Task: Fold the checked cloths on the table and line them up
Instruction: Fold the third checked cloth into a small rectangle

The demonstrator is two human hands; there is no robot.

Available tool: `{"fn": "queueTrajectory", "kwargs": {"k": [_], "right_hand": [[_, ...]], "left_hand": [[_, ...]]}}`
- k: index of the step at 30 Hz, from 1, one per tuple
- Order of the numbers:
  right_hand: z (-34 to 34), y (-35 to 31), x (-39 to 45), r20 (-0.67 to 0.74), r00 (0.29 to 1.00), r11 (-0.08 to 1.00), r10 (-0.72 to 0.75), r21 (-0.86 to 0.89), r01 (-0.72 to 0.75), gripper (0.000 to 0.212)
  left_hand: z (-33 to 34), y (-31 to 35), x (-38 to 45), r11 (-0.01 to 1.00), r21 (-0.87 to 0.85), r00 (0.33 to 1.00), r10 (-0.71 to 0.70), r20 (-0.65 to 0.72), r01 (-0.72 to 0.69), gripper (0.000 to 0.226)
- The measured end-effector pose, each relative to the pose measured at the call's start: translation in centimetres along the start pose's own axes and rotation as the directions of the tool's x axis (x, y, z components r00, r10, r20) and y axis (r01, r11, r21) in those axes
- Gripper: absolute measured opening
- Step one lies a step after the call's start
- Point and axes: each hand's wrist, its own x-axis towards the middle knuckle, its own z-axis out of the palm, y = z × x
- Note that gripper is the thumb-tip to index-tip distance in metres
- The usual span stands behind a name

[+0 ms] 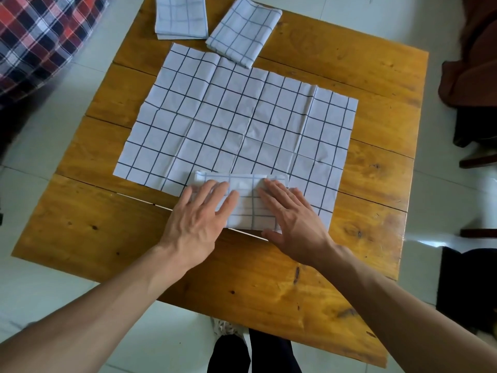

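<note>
The fingers of the left hand [197, 215] are straight and a little spread, and they lie flat on the left part of a small folded cloth [246, 201] in the lower middle of the frame. The fingers of the right hand [294, 218] are straight and close together, and they press flat on the right part of the same folded cloth; the right thumb lies on the wood at its near edge. This folded cloth rests on the near edge of a large open checked cloth [236, 122], which is spread flat over the centre of the wooden table [88, 232]. At the top of the frame lie two more folded checked cloths: one [181, 16] at the upper left, partly cut by the frame edge, and one [243, 32] just to its right, turned at an angle, with its corner on the open cloth. The two are very near, perhaps touching. A red and dark plaid fabric [40, 36] fills the upper left corner.
</note>
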Motion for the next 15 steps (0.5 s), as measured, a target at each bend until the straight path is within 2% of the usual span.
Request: {"fn": "queueTrajectory", "kwargs": {"k": [4, 6, 9, 12, 15], "right_hand": [[-0.3, 0.0, 0.0, 0.001, 1.000, 1.000, -0.010, 0.008, 0.010, 0.091], [-0.6, -0.1, 0.1, 0.003, 1.000, 1.000, -0.016, 0.009, 0.016, 0.094], [-1.0, -0.6, 0.2, -0.066, 0.998, 1.000, -0.025, 0.011, 0.026, 0.090], [-1.3, -1.6, 0.3, -0.209, 0.975, 0.997, -0.072, -0.028, 0.067, 0.065], [-2.6, -2.5, 0.5, -0.321, 0.936, 0.990, -0.143, -0.040, 0.137, 0.022]], "left_hand": [[1.4, 0.3, 0.3, 0.989, -0.057, 0.939, 0.109, -0.327, -0.135, 0.036], [1.3, 0.5, 0.3, 0.980, -0.075, 0.907, 0.142, -0.396, -0.186, 0.020], [0.9, -0.2, -0.1, 0.975, -0.066, 0.895, 0.165, -0.414, -0.211, 0.006], [-0.3, -0.3, -0.3, 0.977, -0.069, 0.900, 0.157, -0.407, -0.202, 0.003], [-2.9, 0.0, -0.4, 0.978, -0.091, 0.905, 0.138, -0.402, -0.190, 0.012]]}}
